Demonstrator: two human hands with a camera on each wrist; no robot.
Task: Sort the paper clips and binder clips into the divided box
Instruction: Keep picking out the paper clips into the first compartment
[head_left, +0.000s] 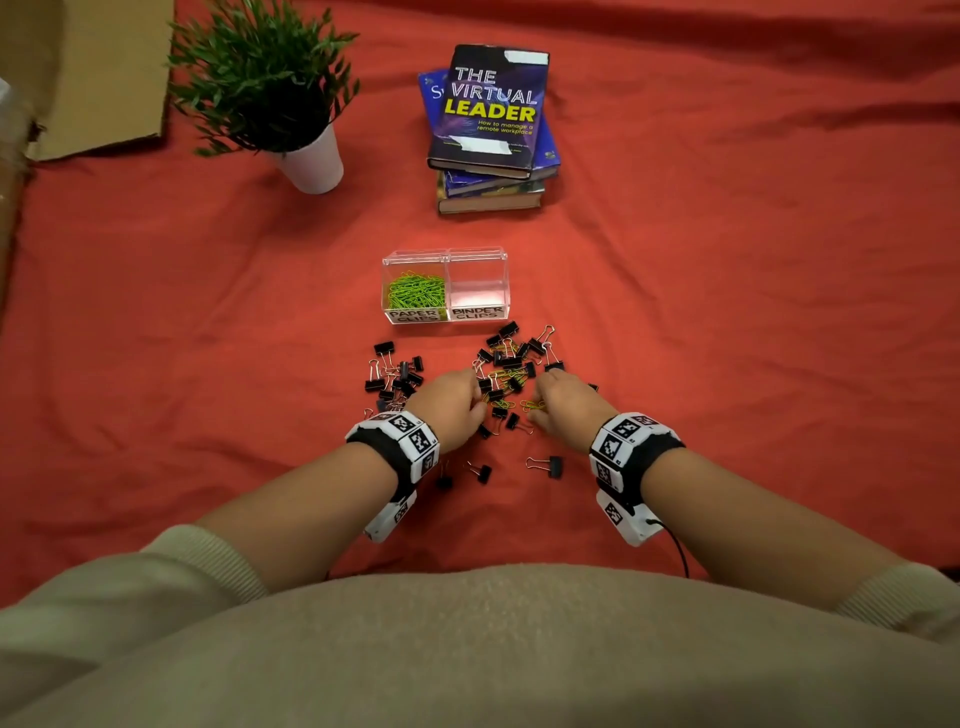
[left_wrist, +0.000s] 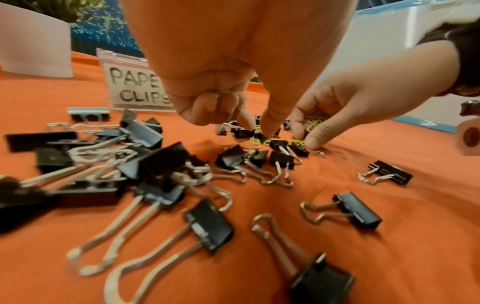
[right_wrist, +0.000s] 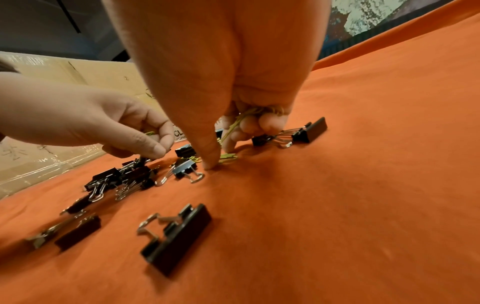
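A clear divided box stands on the red cloth; its left "PAPER CLIPS" cell holds green paper clips, and its right "BINDER CLIPS" cell looks bare. Black binder clips lie scattered in front, mixed with loose green paper clips. My left hand reaches into the middle pile, fingers curled around a few paper clips, fingertips down among the clips. My right hand holds a bunch of green paper clips in its curled fingers, while its thumb and forefinger touch another paper clip on the cloth.
A potted plant and a stack of books stand beyond the box. Cardboard lies at the far left. Single binder clips lie near my wrists. A tape roll sits to the right.
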